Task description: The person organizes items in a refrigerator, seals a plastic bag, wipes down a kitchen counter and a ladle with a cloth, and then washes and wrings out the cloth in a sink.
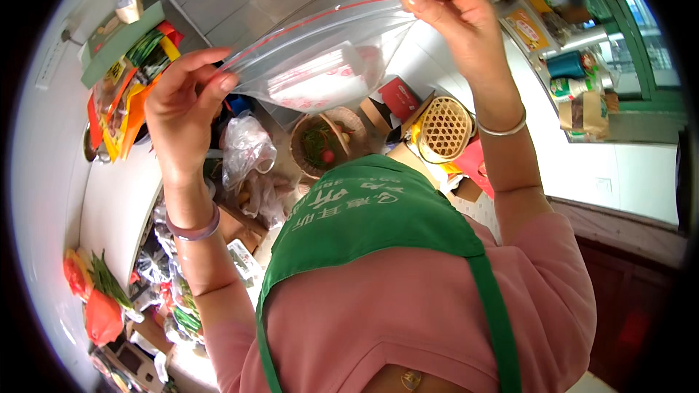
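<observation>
A clear zip-lock plastic bag (256, 73) with a red strip along its top edge is held up in front of me, stretched between both hands. Its left end is pinched between the thumb and fingers of my left hand (185, 103). My right hand (453, 22) grips the other end of the red strip, higher up. Inside the bag lie white packets (322, 79) with pink-red printing; their exact contents cannot be made out. Whether the zip seal is parted is unclear.
Below the bag, a wicker basket (295, 150) holds greens and red produce. Near it are plastic bags (248, 144), a red box (398, 99) and a woven bamboo basket (446, 128). Packaged goods (565, 65) line the right-hand sill; colourful food packets (117, 114) stand at left.
</observation>
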Motion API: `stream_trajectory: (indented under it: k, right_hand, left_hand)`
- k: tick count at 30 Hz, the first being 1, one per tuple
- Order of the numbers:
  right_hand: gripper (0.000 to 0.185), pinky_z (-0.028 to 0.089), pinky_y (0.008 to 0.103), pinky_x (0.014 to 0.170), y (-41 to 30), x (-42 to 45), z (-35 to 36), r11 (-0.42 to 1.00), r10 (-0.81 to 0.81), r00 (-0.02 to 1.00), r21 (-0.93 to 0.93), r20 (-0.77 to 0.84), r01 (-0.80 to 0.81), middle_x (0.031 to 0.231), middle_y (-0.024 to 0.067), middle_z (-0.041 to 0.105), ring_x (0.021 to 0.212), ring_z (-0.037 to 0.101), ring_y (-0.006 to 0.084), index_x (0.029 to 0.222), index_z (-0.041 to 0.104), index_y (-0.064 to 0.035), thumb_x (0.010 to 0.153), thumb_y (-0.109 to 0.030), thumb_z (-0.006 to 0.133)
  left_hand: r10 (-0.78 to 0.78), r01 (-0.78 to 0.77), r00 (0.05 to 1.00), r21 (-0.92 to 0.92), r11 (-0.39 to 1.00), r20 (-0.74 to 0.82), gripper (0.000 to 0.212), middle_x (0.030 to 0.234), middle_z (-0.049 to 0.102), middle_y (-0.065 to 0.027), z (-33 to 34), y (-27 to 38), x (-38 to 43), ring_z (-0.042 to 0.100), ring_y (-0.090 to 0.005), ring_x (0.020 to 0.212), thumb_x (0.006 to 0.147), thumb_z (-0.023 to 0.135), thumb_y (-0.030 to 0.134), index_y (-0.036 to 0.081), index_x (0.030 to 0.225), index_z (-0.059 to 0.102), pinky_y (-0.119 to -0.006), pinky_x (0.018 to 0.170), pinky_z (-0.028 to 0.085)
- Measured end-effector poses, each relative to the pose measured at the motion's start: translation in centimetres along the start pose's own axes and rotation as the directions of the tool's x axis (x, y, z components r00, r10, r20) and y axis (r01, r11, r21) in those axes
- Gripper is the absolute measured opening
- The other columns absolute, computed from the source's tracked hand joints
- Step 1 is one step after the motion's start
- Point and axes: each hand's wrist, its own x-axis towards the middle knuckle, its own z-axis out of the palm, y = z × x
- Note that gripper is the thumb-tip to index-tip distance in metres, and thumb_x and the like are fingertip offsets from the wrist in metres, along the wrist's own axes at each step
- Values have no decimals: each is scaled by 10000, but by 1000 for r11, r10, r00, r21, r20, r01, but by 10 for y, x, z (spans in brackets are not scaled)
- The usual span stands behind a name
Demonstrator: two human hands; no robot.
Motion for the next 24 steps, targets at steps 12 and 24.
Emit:
stream_trajectory:
  k: [12,24]
  right_hand:
    - [136,475,235,776,-36,-39,23,968,189,981,156,53,-195,879,52,642,854,599,101,952,619,32,875,-78,597]
    - [185,456,265,760,58,-71,-56,966,141,936,-163,-323,-202,860,54,639,805,587,150,985,625,-12,839,-126,628]
  left_hand:
    - [-196,436,873,-536,723,447,921,1334,433,-127,83,-101,-47,421,-241,1219,647,840,237,2,1371,322,-387,1025,331]
    - [-393,565,825,-591,575,406,226,928,672,-64,138,-60,-52,617,-127,831,817,697,104,4,1014,649,-272,756,495]
